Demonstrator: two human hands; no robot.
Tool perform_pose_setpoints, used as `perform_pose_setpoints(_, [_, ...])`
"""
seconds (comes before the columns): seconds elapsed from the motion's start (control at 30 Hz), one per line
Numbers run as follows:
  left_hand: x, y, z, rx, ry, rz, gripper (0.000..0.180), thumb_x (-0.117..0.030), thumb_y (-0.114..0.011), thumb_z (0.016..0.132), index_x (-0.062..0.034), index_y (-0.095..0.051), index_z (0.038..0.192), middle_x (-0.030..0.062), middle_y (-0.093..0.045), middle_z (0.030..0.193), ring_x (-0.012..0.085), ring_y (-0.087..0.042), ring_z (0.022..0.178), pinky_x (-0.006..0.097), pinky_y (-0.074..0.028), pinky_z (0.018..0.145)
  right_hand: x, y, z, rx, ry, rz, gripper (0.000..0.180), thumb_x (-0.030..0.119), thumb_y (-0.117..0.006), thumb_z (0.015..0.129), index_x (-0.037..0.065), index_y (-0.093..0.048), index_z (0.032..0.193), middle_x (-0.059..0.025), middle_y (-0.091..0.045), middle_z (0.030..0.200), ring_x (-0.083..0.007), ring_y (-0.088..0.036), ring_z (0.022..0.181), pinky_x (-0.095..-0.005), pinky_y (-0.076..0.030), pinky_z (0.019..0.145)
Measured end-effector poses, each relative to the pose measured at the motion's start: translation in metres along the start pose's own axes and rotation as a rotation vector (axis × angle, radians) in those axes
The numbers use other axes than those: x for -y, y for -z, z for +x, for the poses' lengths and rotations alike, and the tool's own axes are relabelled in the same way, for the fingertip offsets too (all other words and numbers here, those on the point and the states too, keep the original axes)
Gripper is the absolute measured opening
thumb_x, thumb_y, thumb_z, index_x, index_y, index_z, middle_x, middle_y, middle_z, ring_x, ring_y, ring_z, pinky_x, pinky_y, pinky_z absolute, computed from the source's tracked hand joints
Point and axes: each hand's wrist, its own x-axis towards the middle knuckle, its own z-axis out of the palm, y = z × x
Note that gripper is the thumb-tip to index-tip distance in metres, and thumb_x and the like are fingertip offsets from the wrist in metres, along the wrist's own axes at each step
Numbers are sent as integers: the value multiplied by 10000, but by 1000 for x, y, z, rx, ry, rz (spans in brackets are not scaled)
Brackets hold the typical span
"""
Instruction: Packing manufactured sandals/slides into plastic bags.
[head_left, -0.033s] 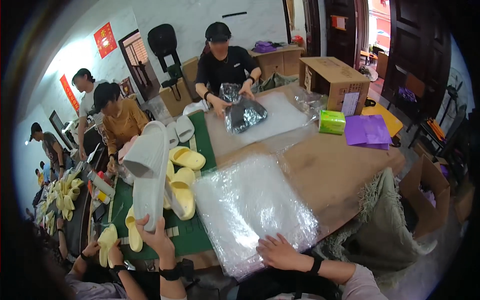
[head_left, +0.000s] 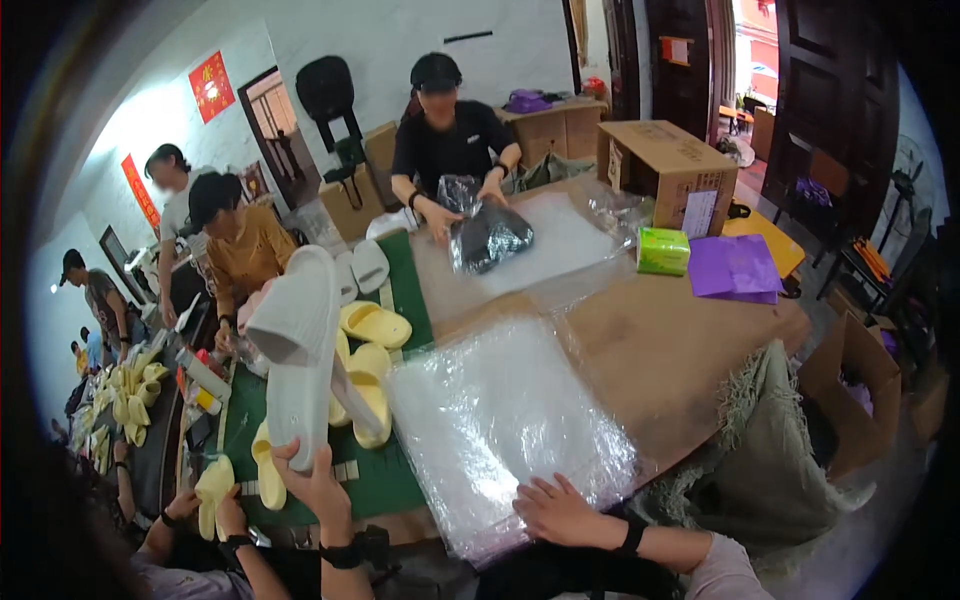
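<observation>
My left hand [head_left: 318, 487] is closed round the heel end of a white slide sandal [head_left: 300, 385], holding it upright above the green mat [head_left: 395, 490]. A second pale sole edge [head_left: 352, 400] shows just behind it. My right hand [head_left: 562, 508] lies flat with fingers spread on the near edge of a stack of clear plastic bags [head_left: 500, 410]. Several yellow slides [head_left: 378, 325] lie on the mat beyond and beside the held one, along with a pair of white slides [head_left: 370, 268].
At the lower left a co-worker's hands hold a yellow slide [head_left: 214, 495]. Across the table another person handles a dark item in a clear bag [head_left: 490, 232]. A cardboard box [head_left: 668, 150], green tissue pack [head_left: 663, 250] and purple sheets [head_left: 735, 268] stand right; a woven sack [head_left: 760, 470] hangs nearby.
</observation>
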Motion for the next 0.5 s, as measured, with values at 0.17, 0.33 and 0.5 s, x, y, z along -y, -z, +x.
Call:
perform_pose_setpoints(0.17, [-27,-14,-13,34,-51,-109,414,62,-574,730,-58,-437,1102,51,-396,1063,172,-439,996,307,-404,885,2,-6,-1,52,25,-40,470,392,-548,913,185,-489,1330,-113,-419,1427,-366,-365,1332,-625,-296,1033])
perform_pose_setpoints(0.33, [-53,-24,-20,102,-123,-131,410,26,-510,785,-58,-421,1176,21,-354,1085,136,-424,931,237,-378,842,-2,-3,6,148,0,-39,468,357,-509,940,185,-443,1370,-92,-377,1465,-339,-333,1361,-601,-284,1054])
perform_pose_setpoints(0.5, [-50,-10,-36,226,-20,-10,322,-211,-548,949,17,-481,1167,152,-498,981,266,-478,899,382,-421,750,-2,-19,5,-30,25,38,437,264,-614,817,142,-560,1233,-113,-484,1357,-381,-370,1307,-615,-279,1032])
